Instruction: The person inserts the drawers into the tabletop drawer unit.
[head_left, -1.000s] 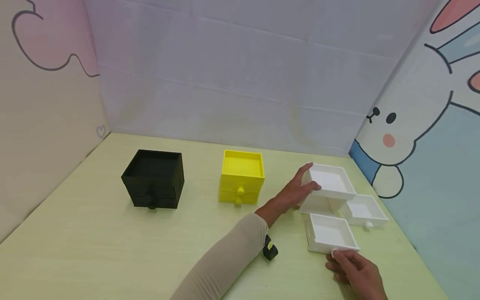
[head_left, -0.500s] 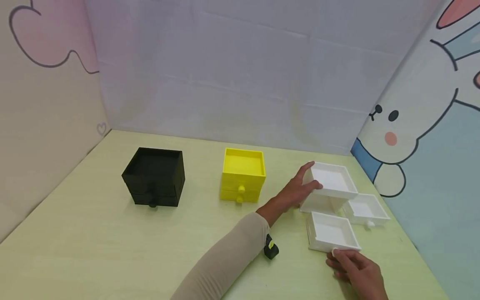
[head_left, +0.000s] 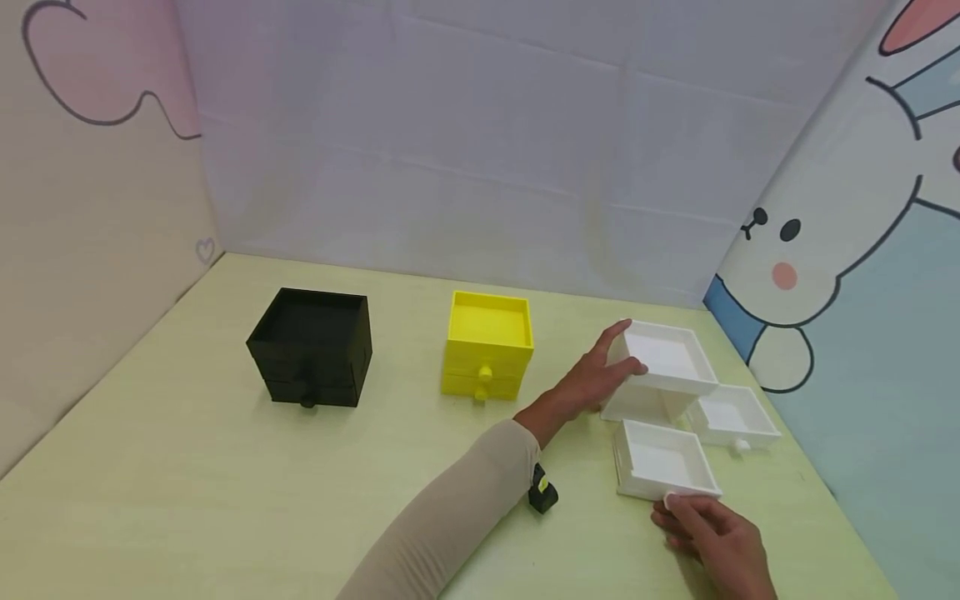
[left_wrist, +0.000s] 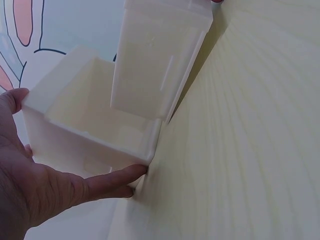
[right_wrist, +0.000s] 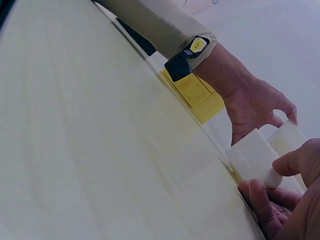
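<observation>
A white drawer cabinet [head_left: 667,354] with a shallow tray on top stands at the right of the table, its front open. My left hand [head_left: 588,379] grips it from the left side, with a digit over the front rim of the tray. In the left wrist view, the spread fingers [left_wrist: 117,181] press along the cabinet's side. Just in front of the opening is a shallow white drawer [head_left: 666,462]. My right hand [head_left: 716,537] pinches its round knob [right_wrist: 272,178] between thumb and fingers. The drawer's inside is bare.
A second white drawer [head_left: 731,414] with a knob sits right of the cabinet. A yellow drawer cabinet [head_left: 487,346] stands mid-table, a black one [head_left: 311,348] farther left. Printed walls enclose the back and sides. A dark wrist device [head_left: 542,492] hangs at the left cuff.
The head view has tilted a little, so everything appears slightly higher. Both hands, the cabinet and the drawer keep their places relative to each other.
</observation>
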